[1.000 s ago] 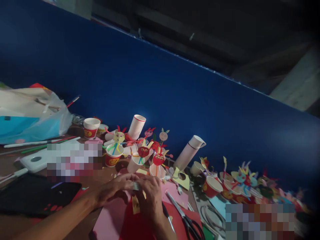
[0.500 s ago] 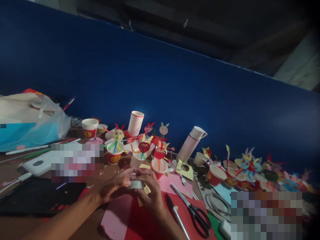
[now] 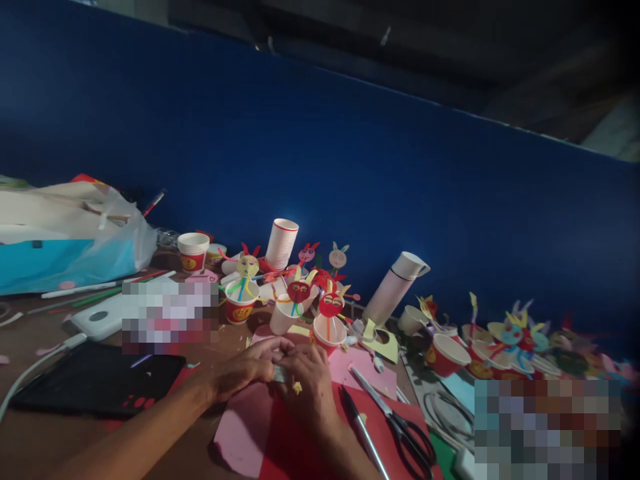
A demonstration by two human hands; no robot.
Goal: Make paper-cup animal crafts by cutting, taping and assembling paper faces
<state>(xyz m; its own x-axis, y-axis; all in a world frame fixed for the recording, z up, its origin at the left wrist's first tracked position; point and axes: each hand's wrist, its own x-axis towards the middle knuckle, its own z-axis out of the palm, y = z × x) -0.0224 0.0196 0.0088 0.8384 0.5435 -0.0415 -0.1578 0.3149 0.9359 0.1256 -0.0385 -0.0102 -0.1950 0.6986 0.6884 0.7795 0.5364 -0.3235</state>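
Observation:
My left hand (image 3: pixel 250 370) and my right hand (image 3: pixel 307 380) meet over the pink paper (image 3: pixel 245 427) and red paper (image 3: pixel 300 440). Between them is a small pale roll (image 3: pixel 281 375), gripped by the curled fingers of both hands and mostly covered. A yellow scrap (image 3: pixel 297 387) shows on my right hand. Just beyond the hands stand paper cups with stick figures: a red-faced one (image 3: pixel 331 305), another red-faced one (image 3: pixel 299 291) and a yellow-faced one (image 3: pixel 247 266). A pen (image 3: pixel 361 427) and black-handled scissors (image 3: pixel 407 433) lie right of my right hand.
A black tablet (image 3: pixel 100 380) and a white power bank (image 3: pixel 103 317) lie at left, near a plastic bag (image 3: pixel 110 233). Behind are stacked cups (image 3: pixel 283 244) and a thermos (image 3: pixel 395 287). More cups with figures (image 3: pixel 515 340) crowd the right, before a blue wall (image 3: pixel 320 147).
The view has shifted, so the table's things appear farther right. My right hand has turned over the pale roll, which is now more covered.

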